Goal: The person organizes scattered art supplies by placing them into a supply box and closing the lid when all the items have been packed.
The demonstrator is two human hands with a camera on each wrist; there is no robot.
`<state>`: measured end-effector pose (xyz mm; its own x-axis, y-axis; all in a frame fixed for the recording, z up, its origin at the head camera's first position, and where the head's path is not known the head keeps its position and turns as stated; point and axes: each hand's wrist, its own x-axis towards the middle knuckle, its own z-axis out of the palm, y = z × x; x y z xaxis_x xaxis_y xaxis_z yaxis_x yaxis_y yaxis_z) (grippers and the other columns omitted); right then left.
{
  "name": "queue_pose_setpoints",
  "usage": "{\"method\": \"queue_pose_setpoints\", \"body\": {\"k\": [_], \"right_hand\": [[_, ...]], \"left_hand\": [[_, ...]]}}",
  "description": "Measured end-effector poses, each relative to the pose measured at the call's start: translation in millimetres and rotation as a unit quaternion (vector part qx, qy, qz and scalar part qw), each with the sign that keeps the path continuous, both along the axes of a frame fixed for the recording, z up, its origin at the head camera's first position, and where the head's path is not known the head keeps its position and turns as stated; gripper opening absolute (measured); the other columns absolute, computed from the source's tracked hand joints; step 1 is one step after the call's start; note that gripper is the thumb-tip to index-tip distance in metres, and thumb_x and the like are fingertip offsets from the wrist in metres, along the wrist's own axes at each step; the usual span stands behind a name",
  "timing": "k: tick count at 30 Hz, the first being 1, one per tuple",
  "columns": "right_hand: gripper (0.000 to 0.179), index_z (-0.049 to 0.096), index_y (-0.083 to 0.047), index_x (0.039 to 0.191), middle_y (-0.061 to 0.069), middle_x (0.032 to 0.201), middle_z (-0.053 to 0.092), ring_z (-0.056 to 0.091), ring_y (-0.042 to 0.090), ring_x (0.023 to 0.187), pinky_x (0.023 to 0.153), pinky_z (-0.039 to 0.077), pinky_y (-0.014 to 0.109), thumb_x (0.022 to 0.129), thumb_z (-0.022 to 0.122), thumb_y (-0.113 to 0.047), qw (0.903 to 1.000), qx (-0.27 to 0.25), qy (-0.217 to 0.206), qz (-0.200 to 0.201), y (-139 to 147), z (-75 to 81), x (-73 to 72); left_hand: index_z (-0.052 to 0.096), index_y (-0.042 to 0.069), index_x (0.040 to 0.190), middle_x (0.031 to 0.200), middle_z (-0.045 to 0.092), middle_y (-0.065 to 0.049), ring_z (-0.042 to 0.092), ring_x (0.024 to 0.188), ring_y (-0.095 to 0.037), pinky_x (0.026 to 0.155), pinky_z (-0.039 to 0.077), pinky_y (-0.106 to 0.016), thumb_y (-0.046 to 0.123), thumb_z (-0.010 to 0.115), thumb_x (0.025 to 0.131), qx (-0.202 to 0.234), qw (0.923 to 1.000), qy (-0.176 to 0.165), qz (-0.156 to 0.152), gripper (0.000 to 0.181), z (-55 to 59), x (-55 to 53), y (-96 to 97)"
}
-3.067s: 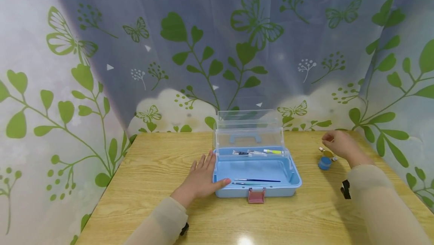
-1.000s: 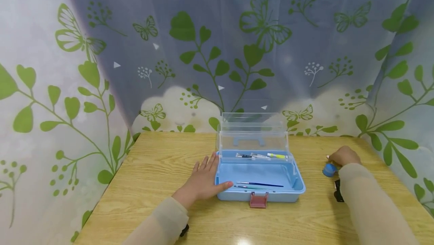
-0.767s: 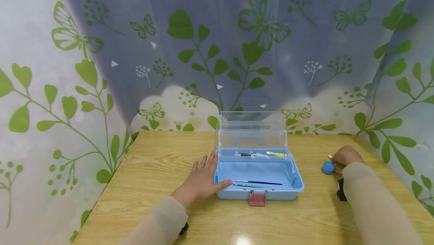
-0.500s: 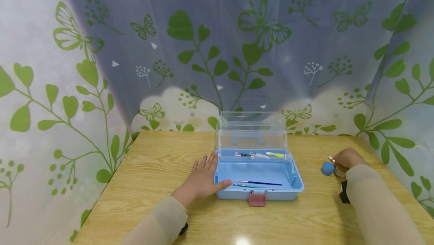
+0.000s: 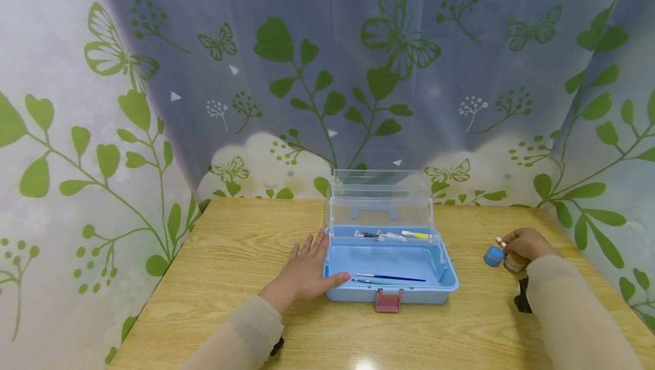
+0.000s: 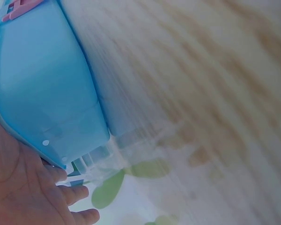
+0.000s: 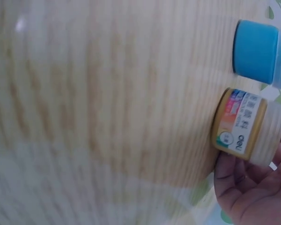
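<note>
My left hand (image 5: 304, 270) lies with spread fingers against the left side of a blue plastic box (image 5: 452, 279), its thumb over the front rim. In the left wrist view the palm (image 6: 18, 187) and fingertips lie along the box's wall. My right hand (image 5: 532, 243) has curled fingers, and its fingertips pinch a small white-capped piece (image 5: 500, 241), whose body is mostly hidden. Directly in front of that hand stands a jar of gold-yellow paint (image 7: 243, 124), close against its curled fingers. Beside it is a jar of blue paint (image 5: 493, 256).
The box's clear lid (image 5: 381, 205) stands raised at the back. Several paint tubes (image 5: 391, 235) lie in its rear part, and two paintbrushes (image 5: 391, 277) along the front. A pink latch (image 5: 388, 302) hangs down. A patterned curtain (image 5: 327, 74) surrounds the wooden table (image 5: 245, 233).
Compared with the first frame, the right hand has come lower and nearer. The yellow jar, then behind the blue one, now stands to its right. The left hand has stayed on the box.
</note>
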<state>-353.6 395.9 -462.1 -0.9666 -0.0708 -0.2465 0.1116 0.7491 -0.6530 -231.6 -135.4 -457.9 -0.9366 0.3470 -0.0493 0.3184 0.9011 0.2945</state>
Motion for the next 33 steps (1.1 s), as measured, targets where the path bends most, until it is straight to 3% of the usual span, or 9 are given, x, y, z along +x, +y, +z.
{"method": "queue_pose_setpoints", "body": {"k": [8,15,25,33], "right_hand": [[0.034,0.061,0.014,0.104,0.027,0.096,0.06,0.06,0.026,0.08,0.063,0.054,0.034,0.081,0.072,-0.008,0.9995,0.002,0.03,-0.013,6.0,-7.0,-0.6],[0.05,0.053,0.018,0.12,0.018,0.096,0.064,0.058,0.021,0.074,0.062,0.053,0.033,0.081,0.073,-0.006,0.9991,-0.03,0.028,-0.015,0.2,9.7,7.5],[0.037,0.053,0.019,0.119,0.03,0.099,0.065,0.065,0.024,0.078,0.068,0.054,0.04,0.092,0.062,-0.006,0.9938,-0.017,0.109,0.002,-9.5,29.2,9.7],[0.041,0.055,0.012,0.126,0.019,0.1,0.061,0.061,0.023,0.082,0.066,0.052,0.036,0.095,0.063,-0.013,0.99,0.001,0.141,0.006,-20.9,49.4,10.4]], "left_hand": [[0.004,0.007,0.161,0.168,-0.003,-0.008,0.007,0.152,-0.037,0.119,0.008,-0.059,0.083,0.032,0.089,0.001,1.0,0.008,-0.002,0.108,-1.1,0.3,-0.5],[0.003,0.007,0.161,0.168,-0.002,-0.009,0.008,0.152,-0.037,0.119,0.008,-0.06,0.081,0.034,0.091,0.001,1.0,0.008,-0.002,0.107,-0.6,0.5,-0.2],[0.001,0.009,0.161,0.167,-0.006,-0.006,0.006,0.153,-0.037,0.12,0.007,-0.059,0.083,0.031,0.089,-0.004,1.0,0.005,0.002,0.108,-0.4,0.9,-0.3],[0.002,0.009,0.161,0.167,-0.005,-0.007,0.007,0.152,-0.037,0.12,0.007,-0.058,0.084,0.031,0.089,0.0,1.0,0.004,0.0,0.108,-0.2,0.2,0.2]]}}
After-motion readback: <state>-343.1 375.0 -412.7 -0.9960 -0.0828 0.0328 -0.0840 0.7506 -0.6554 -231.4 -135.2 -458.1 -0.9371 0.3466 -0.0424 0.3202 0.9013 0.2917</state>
